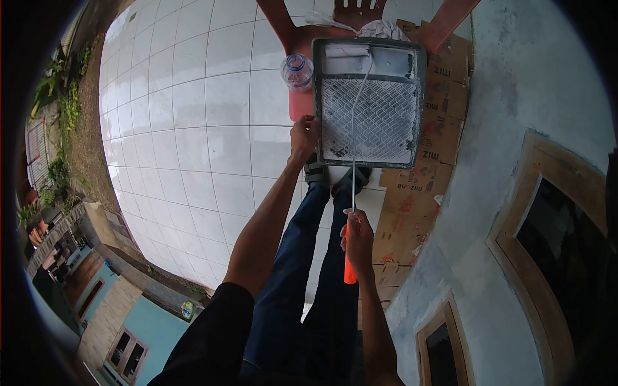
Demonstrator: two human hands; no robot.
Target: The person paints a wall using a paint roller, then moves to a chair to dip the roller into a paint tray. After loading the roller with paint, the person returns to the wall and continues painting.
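My right hand (359, 237) is wrapped around the orange handle of a paint roller (351, 267). The long thin metal rod of the roller runs up across a dark paint tray (315, 96). At the far end of the tray, the pale roller head (346, 51) lies in the well. White paint coats the ribbed slope of the tray. My left hand (304, 137) has its fingers closed on the tray's left rim, near the lower corner. Beside that rim, a clear plastic bottle with a blue top (297, 72) stands on a red plastic chair (300, 106).
A crumpled cloth (384, 29) lies behind the tray. Flattened cardboard (412, 199) covers the floor along the grey-white wall (496, 96) at right. Wooden window frames (515, 241) are set in that wall. White floor tiles (193, 128) extend left to a planted edge.
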